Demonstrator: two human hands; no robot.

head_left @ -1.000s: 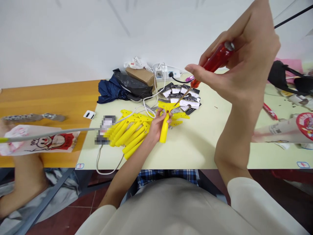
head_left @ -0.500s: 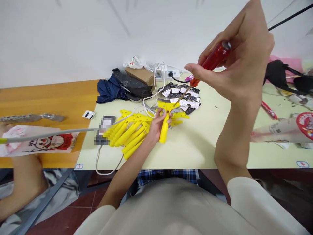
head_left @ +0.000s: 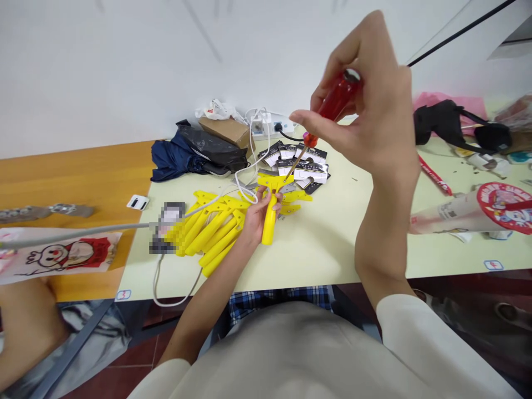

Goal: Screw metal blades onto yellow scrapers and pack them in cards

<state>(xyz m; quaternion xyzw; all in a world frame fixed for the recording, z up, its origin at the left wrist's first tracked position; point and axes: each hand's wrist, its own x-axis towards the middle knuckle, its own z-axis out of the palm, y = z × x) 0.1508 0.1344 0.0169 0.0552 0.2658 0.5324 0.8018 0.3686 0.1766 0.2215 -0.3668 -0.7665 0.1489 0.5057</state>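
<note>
My left hand (head_left: 254, 219) is closed around the neck of a yellow scraper (head_left: 269, 226), whose wide flat head points away from me and handle towards me. Above it, my right hand (head_left: 369, 116) grips the red handle of a screwdriver (head_left: 334, 105). The screwdriver's shaft slants down and left, its tip at the right side of the scraper's head. To the left of my left hand lie several more yellow scrapers (head_left: 218, 230) in a pile. Behind the held scraper are black-and-white packs (head_left: 305, 169), with grey metal pieces partly hidden near it.
White cables (head_left: 236, 177) run across the scrapers to a power strip (head_left: 282, 124) by the wall. A dark blue umbrella (head_left: 172, 158) and cardboard box (head_left: 226, 130) stand at the back. On the right is a plastic cup (head_left: 457, 213). Another person's arm (head_left: 31, 327) shows at left.
The view has shifted, so most things on the table appear further left. My right hand has turned slightly around the screwdriver's handle. Both hands keep their holds.
</note>
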